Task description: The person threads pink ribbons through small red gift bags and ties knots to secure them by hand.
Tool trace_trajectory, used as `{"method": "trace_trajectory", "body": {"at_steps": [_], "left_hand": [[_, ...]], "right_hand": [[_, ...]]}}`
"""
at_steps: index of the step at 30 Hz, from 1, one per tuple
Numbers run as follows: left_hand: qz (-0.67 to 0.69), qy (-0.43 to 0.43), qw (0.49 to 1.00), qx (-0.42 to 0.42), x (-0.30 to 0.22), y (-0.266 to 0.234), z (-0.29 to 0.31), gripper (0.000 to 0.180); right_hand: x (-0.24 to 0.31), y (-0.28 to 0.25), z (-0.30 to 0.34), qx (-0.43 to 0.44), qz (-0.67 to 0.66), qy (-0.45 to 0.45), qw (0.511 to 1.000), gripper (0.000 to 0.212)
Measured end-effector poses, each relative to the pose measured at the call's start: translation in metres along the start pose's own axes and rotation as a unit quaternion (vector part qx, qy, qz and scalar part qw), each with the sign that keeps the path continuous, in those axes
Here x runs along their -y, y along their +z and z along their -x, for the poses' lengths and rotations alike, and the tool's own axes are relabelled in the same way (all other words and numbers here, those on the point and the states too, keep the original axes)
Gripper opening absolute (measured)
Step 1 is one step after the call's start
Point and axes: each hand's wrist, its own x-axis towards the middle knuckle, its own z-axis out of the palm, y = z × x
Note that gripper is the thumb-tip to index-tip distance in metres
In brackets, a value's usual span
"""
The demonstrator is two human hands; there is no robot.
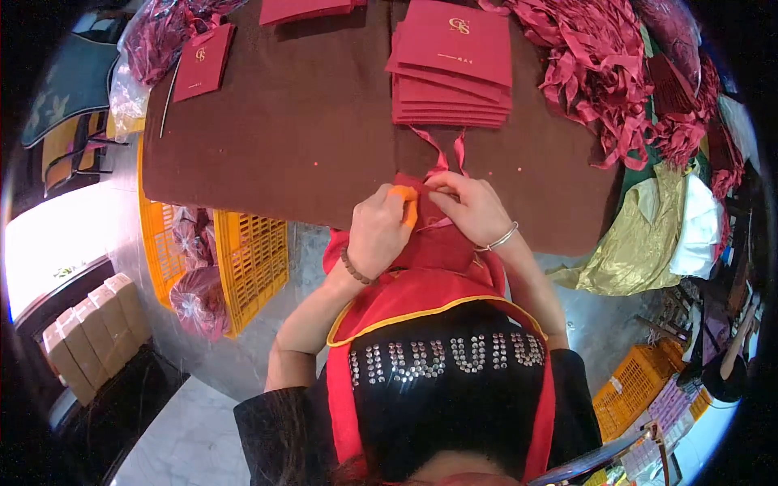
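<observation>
A dark red paper bag (pixel 433 247) lies over the near edge of the brown table (pixel 300 121), between both hands. My left hand (pixel 379 231), with an orange cover on one finger, grips the bag's top edge. My right hand (pixel 474 206) pinches the same edge beside it, where a red ribbon (pixel 444 150) runs up onto the table. Right behind the ribbon sits a stack of flat red bags (pixel 452 69).
A heap of red ribbons (pixel 604 73) covers the table's right side. One single red bag (pixel 203 61) lies far left, next to a plastic sack of ribbons (pixel 158 36). Yellow crates (pixel 243 259) stand on the floor at left, another crate (pixel 632 381) at right, by crumpled gold and white sheets (pixel 648 235).
</observation>
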Motion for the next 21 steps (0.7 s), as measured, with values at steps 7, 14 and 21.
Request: {"method": "trace_trajectory", "body": {"at_steps": [7, 14, 21], "left_hand": [[-0.077, -0.004, 0.995, 0.062, -0.01, -0.001, -0.001, 0.011], [0.063, -0.082, 0.993, 0.058, -0.01, -0.01, -0.001, 0.03], [0.166, -0.158, 0.967, 0.108, -0.007, -0.034, -0.007, 0.022]], "right_hand": [[0.006, -0.001, 0.005, 0.015, 0.023, -0.008, 1.0, 0.022], [0.007, -0.001, 0.008, 0.002, 0.003, -0.048, 0.999, 0.021], [0.007, -0.003, 0.013, -0.005, 0.036, -0.061, 0.997, 0.019]]}}
